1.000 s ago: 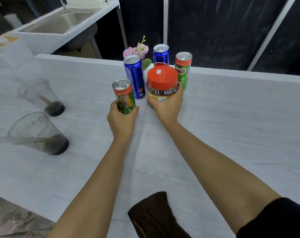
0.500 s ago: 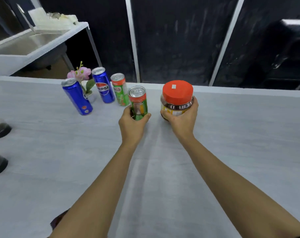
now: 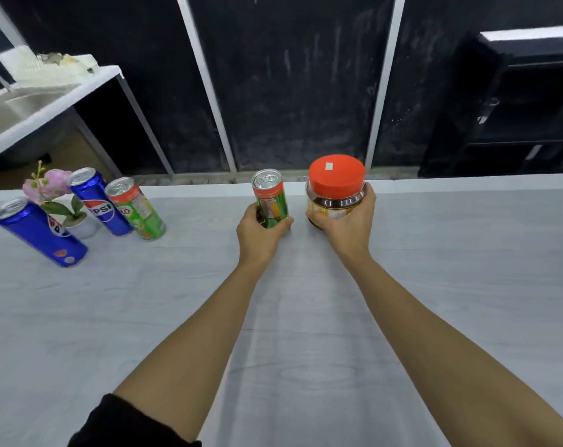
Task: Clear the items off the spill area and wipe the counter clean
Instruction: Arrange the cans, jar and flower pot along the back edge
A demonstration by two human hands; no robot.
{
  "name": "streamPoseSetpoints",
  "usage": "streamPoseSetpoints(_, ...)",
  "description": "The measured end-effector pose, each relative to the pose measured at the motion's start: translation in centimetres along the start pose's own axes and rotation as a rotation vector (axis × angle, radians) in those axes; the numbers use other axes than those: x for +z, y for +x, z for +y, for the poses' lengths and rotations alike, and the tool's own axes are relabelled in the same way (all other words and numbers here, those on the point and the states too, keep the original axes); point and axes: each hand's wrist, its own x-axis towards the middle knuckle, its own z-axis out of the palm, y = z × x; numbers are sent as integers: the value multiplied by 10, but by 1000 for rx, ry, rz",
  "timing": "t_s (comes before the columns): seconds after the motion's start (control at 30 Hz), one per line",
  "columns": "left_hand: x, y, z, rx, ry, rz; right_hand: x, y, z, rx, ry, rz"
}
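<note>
Left hand (image 3: 261, 234) wrapped around the lower half of a slim green drink can with a red band and silver top (image 3: 269, 198), held upright near the far edge of the pale grey wood-grain counter (image 3: 305, 317). Right hand (image 3: 347, 222) clasped around a clear round jar with an orange-red screw lid (image 3: 335, 191), fingers on its right side, thumb across the near face. Can and jar side by side, just apart; cannot tell whether their bases touch the counter.

Farther left, by the far edge: a second green can with red band (image 3: 135, 208), a blue Pepsi can (image 3: 99, 201) just left of it, a small white pot with a pink flower (image 3: 61, 204), and another blue Pepsi can (image 3: 38, 232) nearest and leftmost. Beyond, at far left, a white stand with a steel sink (image 3: 22, 104).
</note>
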Motion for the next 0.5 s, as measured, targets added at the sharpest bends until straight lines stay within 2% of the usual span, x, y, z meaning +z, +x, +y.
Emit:
streamPoseSetpoints(0.37, 13, 26, 0, 44, 20, -171, 7, 5, 14, 0, 16, -6)
streamPoseSetpoints(0.5, 6, 19, -3, 34, 15, -200, -4, -1, 12, -18, -174, -108)
